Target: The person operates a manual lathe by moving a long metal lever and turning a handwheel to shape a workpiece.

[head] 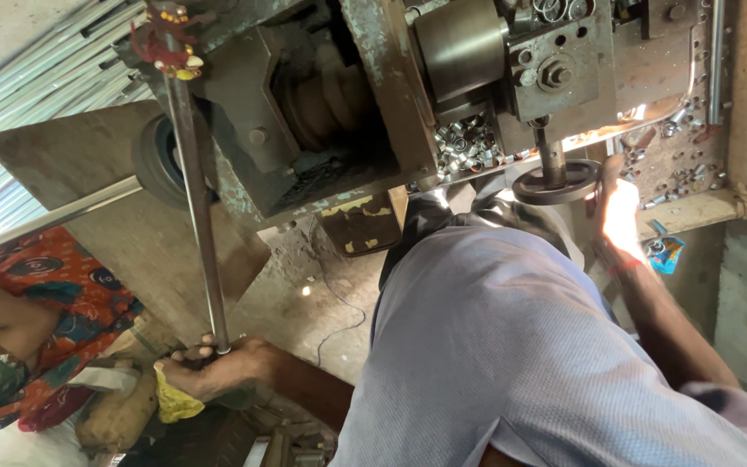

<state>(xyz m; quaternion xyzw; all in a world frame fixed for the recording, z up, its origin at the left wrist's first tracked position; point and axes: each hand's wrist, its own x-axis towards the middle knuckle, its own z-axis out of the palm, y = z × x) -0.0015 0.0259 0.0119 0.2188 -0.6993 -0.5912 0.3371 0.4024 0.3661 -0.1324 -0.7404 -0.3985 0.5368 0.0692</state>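
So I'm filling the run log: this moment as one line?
left hand: grips long metal rod | right hand: at dark handwheel | machine tray: small metal rings

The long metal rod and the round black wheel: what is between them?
In the head view, the big rusty machine body sits between the rod and the wheel, with a heap of small shiny metal rings nearer the wheel.

Long grey steel rod (197, 186), slanting from 11 o'clock down to 7; dark round handwheel (555, 182) at 2 o'clock.
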